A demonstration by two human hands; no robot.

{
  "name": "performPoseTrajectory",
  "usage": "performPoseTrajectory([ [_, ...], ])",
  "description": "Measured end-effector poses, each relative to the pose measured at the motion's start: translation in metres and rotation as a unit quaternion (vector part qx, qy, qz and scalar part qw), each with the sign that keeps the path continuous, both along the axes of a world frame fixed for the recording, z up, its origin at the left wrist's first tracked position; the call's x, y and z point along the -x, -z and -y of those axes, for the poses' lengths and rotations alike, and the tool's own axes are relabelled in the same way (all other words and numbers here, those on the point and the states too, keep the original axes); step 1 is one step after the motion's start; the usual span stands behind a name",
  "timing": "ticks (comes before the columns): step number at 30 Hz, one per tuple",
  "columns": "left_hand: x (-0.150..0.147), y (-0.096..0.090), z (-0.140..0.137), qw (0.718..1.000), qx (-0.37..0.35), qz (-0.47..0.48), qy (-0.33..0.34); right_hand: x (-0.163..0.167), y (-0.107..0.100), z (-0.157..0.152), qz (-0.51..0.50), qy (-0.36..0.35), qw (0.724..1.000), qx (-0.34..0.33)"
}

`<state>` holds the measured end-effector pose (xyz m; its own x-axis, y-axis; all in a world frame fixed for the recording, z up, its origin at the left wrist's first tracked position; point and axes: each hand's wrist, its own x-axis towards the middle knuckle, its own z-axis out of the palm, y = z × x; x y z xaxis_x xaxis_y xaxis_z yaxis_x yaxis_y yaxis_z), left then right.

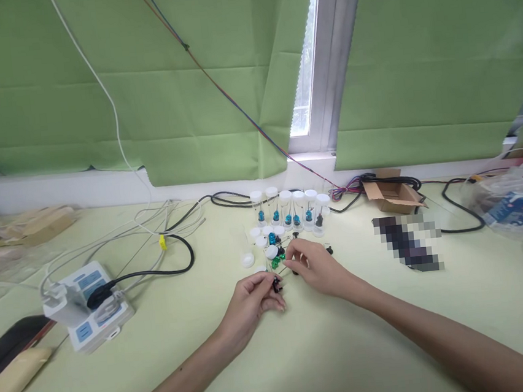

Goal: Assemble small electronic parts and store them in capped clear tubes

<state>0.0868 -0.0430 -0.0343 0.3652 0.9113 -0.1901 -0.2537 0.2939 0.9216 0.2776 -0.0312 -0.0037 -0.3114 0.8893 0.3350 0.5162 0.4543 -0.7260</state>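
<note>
Near the middle of the table, my left hand [253, 298] pinches a small black plastic part [277, 284] between thumb and forefinger. My right hand [313, 265] is just right of it, thumb and fingertips pressed together over a thin, rod-like piece too small to make out. Beyond the fingers lie small green pieces [277, 260], a blue piece [272, 238] and several white caps [261, 241]. More black pieces [295, 235] are scattered around my right hand. Behind them, several clear tubes with white lids [285, 197] stand in a row, with blue or black pieces inside.
A white power strip [98, 304] with plugs and cables lies on the left. An open cardboard box [391, 194] stands at the back right, near black cables. A pixelated dark object [407, 245] lies in front of it. Plastic bags [515, 196] sit far right.
</note>
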Motion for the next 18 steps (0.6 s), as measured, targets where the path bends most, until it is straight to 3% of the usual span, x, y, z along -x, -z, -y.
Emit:
performPoseTrajectory([
  [8,-0.001,-0.002,0.001,1.000,0.011,0.000,-0.007,0.002,-0.009,0.003,-0.183,0.031,0.982,0.039],
  [18,-0.002,-0.003,0.002,1.000,0.008,0.002,-0.004,0.006,-0.017,0.005,-0.323,-0.043,0.928,0.178],
])
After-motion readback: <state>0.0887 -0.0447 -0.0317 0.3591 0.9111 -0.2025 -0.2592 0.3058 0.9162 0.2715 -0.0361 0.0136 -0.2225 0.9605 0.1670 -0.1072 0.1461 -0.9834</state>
